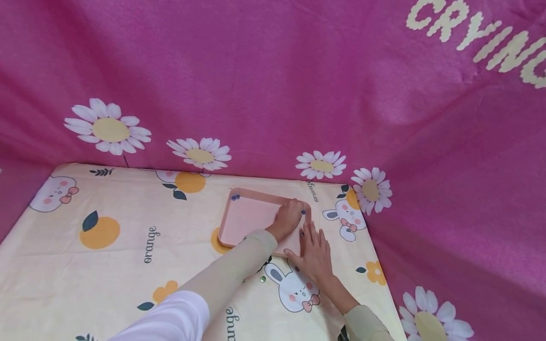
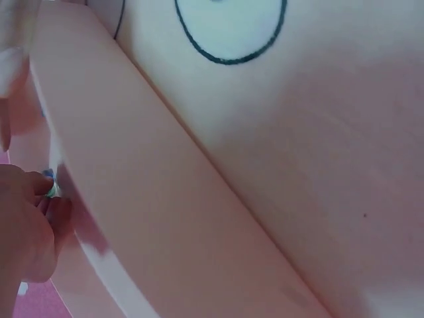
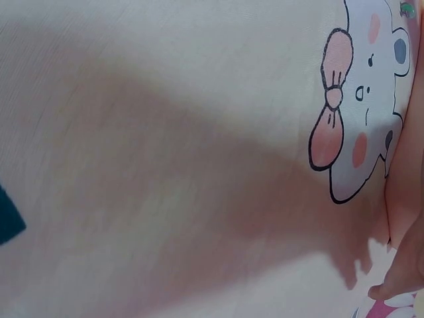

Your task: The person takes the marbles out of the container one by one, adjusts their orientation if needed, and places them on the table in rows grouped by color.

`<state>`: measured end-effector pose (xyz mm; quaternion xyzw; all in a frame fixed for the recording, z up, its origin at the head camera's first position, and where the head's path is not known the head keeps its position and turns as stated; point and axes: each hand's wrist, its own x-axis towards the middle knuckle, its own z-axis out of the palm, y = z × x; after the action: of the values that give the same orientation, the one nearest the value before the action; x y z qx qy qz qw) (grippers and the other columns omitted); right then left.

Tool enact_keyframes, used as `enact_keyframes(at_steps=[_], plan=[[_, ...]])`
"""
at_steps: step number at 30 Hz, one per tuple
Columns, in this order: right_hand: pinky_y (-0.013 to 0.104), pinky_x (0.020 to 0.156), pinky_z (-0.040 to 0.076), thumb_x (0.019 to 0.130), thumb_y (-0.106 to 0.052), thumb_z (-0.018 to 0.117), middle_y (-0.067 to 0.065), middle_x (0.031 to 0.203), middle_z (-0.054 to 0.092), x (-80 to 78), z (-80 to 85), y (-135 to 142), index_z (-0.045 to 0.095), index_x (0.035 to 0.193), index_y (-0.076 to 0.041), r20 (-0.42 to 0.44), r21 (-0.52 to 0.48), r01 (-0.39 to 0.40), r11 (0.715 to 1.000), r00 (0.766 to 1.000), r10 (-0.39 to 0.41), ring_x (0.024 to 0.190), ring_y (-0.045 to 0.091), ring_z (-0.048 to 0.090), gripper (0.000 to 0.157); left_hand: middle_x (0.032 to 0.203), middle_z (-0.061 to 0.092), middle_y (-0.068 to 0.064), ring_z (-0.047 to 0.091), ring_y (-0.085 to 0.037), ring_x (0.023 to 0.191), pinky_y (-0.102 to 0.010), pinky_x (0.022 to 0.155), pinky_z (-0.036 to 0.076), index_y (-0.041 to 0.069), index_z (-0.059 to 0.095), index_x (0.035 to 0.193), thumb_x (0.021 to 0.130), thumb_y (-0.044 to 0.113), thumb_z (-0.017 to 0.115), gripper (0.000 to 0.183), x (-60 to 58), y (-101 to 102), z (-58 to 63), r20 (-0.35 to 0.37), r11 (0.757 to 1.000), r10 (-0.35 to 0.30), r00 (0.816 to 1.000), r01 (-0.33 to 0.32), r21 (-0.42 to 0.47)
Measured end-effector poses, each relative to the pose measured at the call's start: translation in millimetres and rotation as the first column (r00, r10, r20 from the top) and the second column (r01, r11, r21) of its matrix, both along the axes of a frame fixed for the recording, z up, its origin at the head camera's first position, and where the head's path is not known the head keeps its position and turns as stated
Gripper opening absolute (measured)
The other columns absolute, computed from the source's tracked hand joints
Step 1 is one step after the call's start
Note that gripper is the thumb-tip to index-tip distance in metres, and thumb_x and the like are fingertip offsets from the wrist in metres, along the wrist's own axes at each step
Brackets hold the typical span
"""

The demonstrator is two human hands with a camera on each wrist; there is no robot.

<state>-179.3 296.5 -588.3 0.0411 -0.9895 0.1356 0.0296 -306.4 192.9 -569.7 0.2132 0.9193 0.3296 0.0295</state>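
A shallow pink tray (image 1: 251, 218) lies on the cloth. My left hand (image 1: 289, 215) reaches into its far right part with curled fingers. In the left wrist view, that hand (image 2: 30, 222) pinches a small green marble (image 2: 51, 191) between thumb and finger, close to a blue marble (image 2: 48, 173). My right hand (image 1: 315, 255) rests at the tray's right side, fingers extended and thumb spread toward the near edge. Blue marbles (image 1: 235, 197) sit in the far left corner; another blue marble (image 1: 303, 212) is in the far right corner, beside the left hand.
A green marble (image 1: 263, 279) lies on the cloth in front of the tray, with another green bit showing beside the left sleeve (image 1: 239, 260). The patterned cloth (image 1: 179, 246) covers the table. Pink curtains (image 1: 264, 85) with daisies stand behind and to the right.
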Motion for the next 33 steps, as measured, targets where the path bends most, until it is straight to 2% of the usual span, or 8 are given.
enact_keyframes(at_steps=[6,13,19,23,28,33], plan=[[0.064,0.113,0.019,0.083,-0.073,0.056,0.013,0.165,0.016,0.2,-0.5,-2.9,0.023,0.159,-0.010,0.007,-0.005,0.000,1.000,1.000,0.000,0.147,0.046,0.012,0.104,0.114,0.070,0.004,0.060,-0.012,0.111,-0.028,0.089,0.050,0.024,0.075,0.085,0.097,0.004,0.059,0.029,2.5,-6.4,-0.7,0.001,0.996,-0.003,1.000,0.003,0.087],[0.063,0.113,0.018,0.087,-0.072,0.053,0.014,0.165,0.013,-2.2,-0.4,-2.9,0.017,0.161,-0.011,0.034,0.015,-0.020,1.000,0.999,0.020,0.147,0.045,0.011,0.103,0.102,0.070,-0.002,0.063,-0.014,0.087,-0.027,0.076,0.051,0.010,0.073,0.101,0.094,0.003,0.065,0.013,13.3,-15.9,-1.0,0.015,0.988,0.036,0.999,-0.038,0.148],[0.065,0.112,0.019,0.086,-0.071,0.054,0.015,0.165,0.013,-2.0,-1.0,-1.7,0.019,0.160,-0.009,0.037,0.034,-0.021,0.999,0.999,0.020,0.147,0.047,0.013,0.103,0.104,0.071,-0.001,0.063,-0.012,0.092,-0.025,0.082,0.052,0.008,0.076,0.109,0.094,0.009,0.066,0.017,28.8,-29.7,-0.3,-0.014,0.984,0.010,1.000,-0.008,0.179],[0.066,0.112,0.019,0.087,-0.071,0.055,0.014,0.165,0.013,-2.5,-0.6,-2.1,0.021,0.159,-0.008,0.033,0.031,-0.025,0.999,0.999,0.024,0.147,0.047,0.013,0.102,0.100,0.074,0.000,0.064,-0.010,0.090,-0.024,0.085,0.050,0.006,0.077,0.107,0.093,0.009,0.068,0.017,39.1,-41.1,-0.8,-0.021,0.977,0.009,1.000,-0.004,0.213],[0.066,0.112,0.018,0.087,-0.067,0.059,0.015,0.165,0.012,-3.0,0.2,-3.1,0.020,0.160,-0.009,0.029,0.016,-0.021,1.000,0.999,0.020,0.147,0.047,0.012,0.101,0.091,0.074,0.002,0.062,-0.010,0.085,-0.025,0.084,0.049,0.005,0.077,0.105,0.092,0.007,0.070,0.015,55.4,-56.2,3.6,0.008,0.956,0.021,1.000,-0.022,0.292],[0.065,0.113,0.016,0.087,-0.066,0.059,0.015,0.165,0.012,-3.5,-1.5,-3.1,0.019,0.160,-0.008,0.031,0.020,-0.018,1.000,0.999,0.017,0.147,0.047,0.011,0.101,0.096,0.074,0.001,0.064,-0.005,0.085,-0.020,0.082,0.052,0.005,0.075,0.112,0.093,0.011,0.071,0.020,75.1,-70.4,14.7,0.094,0.928,0.020,0.995,-0.053,0.368]])
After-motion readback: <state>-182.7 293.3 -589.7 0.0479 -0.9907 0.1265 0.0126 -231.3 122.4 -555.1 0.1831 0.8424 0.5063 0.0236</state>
